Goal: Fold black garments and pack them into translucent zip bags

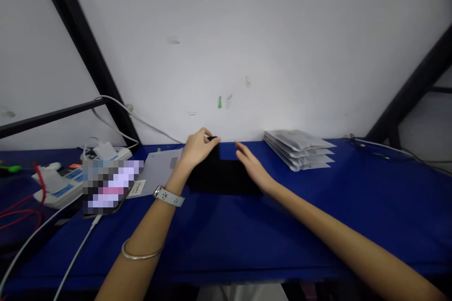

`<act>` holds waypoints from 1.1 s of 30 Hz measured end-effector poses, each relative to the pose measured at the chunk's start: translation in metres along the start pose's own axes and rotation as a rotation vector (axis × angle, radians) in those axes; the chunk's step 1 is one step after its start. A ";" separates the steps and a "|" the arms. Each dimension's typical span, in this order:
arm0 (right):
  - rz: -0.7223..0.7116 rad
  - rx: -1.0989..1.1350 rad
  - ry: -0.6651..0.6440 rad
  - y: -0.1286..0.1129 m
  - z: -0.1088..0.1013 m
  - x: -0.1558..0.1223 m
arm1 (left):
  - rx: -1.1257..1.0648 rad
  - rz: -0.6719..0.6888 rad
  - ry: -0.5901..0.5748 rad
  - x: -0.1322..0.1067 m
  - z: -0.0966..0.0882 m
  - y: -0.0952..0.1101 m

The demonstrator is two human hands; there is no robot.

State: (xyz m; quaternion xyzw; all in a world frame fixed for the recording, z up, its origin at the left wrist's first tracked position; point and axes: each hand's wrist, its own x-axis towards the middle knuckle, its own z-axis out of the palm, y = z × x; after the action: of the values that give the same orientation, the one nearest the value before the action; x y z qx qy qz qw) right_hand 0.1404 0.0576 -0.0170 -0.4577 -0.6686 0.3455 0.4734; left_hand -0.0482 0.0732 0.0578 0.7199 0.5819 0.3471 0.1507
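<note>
A black folded cloth [226, 176] lies on the blue table [247, 235] near the white wall. My left hand [197, 148] is closed in a pinch on the cloth's far left corner, lifting that edge a little. A watch and a thin bangle sit on that arm. My right hand [252, 164] rests flat on the cloth's right part, fingers stretched out and pointing toward the wall.
A stack of white plastic bags [300, 148] lies to the right of the cloth. Left of it are a sheet of paper [158, 167], a blurred phone [109, 183] on a white cable, power strips [60, 188] and red wires. Black frame bars slant at both sides.
</note>
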 end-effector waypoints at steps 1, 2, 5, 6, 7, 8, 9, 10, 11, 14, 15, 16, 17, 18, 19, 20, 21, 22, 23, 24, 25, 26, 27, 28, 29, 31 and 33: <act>-0.005 0.018 0.074 0.001 -0.010 0.003 | -0.075 0.025 -0.081 0.001 0.004 0.002; -0.008 0.035 0.142 0.002 -0.020 0.006 | -0.114 0.036 -0.127 0.001 0.006 0.002; 0.015 0.068 0.293 0.009 -0.045 0.012 | 0.050 0.024 -0.089 0.004 0.008 -0.011; 0.031 0.068 0.319 0.011 -0.050 0.014 | 0.168 0.005 -0.077 0.005 0.008 -0.018; 0.048 0.062 0.332 0.013 -0.053 0.015 | 0.283 -0.026 -0.094 0.007 0.008 -0.026; 0.064 0.054 0.336 0.014 -0.055 0.016 | 0.381 -0.066 -0.137 0.008 0.008 -0.034; 0.079 0.043 0.332 0.015 -0.055 0.017 | 0.454 -0.108 -0.196 0.008 0.009 -0.041; 0.093 0.031 0.323 0.016 -0.055 0.017 | 0.497 -0.143 -0.255 0.009 0.010 -0.048; 0.104 0.014 0.309 0.016 -0.054 0.016 | 0.517 -0.164 -0.305 0.010 0.012 -0.054; 0.126 -0.047 0.263 0.015 -0.051 0.015 | 0.516 -0.170 -0.374 0.013 0.020 -0.063; 0.129 -0.064 0.252 0.015 -0.050 0.015 | 0.513 -0.163 -0.374 0.015 0.022 -0.063; 0.129 -0.075 0.247 0.016 -0.051 0.015 | 0.514 -0.154 -0.367 0.018 0.022 -0.062; 0.127 -0.081 0.247 0.016 -0.051 0.016 | 0.522 -0.142 -0.352 0.021 0.020 -0.059; 0.123 -0.081 0.253 0.017 -0.052 0.016 | 0.537 -0.129 -0.327 0.025 0.018 -0.056; 0.116 -0.080 0.260 0.018 -0.053 0.017 | 0.560 -0.113 -0.291 0.028 0.014 -0.050; 0.109 -0.081 0.265 0.020 -0.054 0.018 | 0.585 -0.095 -0.251 0.030 0.010 -0.044; 0.105 -0.084 0.268 0.020 -0.054 0.018 | 0.611 -0.075 -0.209 0.032 0.006 -0.036; 0.106 -0.090 0.269 0.021 -0.055 0.018 | 0.631 -0.052 -0.172 0.033 0.004 -0.026; 0.113 -0.098 0.265 0.021 -0.055 0.018 | 0.646 -0.026 -0.141 0.033 0.003 -0.017; 0.123 -0.108 0.258 0.021 -0.055 0.018 | 0.653 0.000 -0.123 0.031 0.004 -0.006; 0.136 -0.118 0.251 0.021 -0.054 0.018 | 0.657 0.026 -0.119 0.028 0.008 0.004; 0.145 -0.129 0.242 0.020 -0.054 0.017 | 0.655 0.046 -0.122 0.024 0.015 0.014; 0.148 -0.141 0.235 0.020 -0.053 0.017 | 0.646 0.065 -0.134 0.020 0.024 0.024; 0.143 -0.154 0.230 0.020 -0.052 0.017 | 0.634 0.079 -0.152 0.015 0.034 0.033; 0.131 -0.167 0.228 0.020 -0.051 0.017 | 0.614 0.088 -0.187 0.010 0.045 0.040; 0.093 -0.189 0.231 0.022 -0.050 0.017 | 0.522 0.100 -0.313 0.001 0.063 0.051; 0.060 -0.204 0.232 0.025 -0.049 0.017 | 0.388 0.114 -0.410 -0.004 0.072 0.057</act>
State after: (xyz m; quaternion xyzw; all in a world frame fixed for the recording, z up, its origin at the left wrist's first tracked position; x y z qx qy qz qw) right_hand 0.1919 0.0838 -0.0183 -0.5599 -0.6271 0.2343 0.4881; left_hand 0.0416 0.0671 0.0400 0.8219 0.5536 0.0843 0.1046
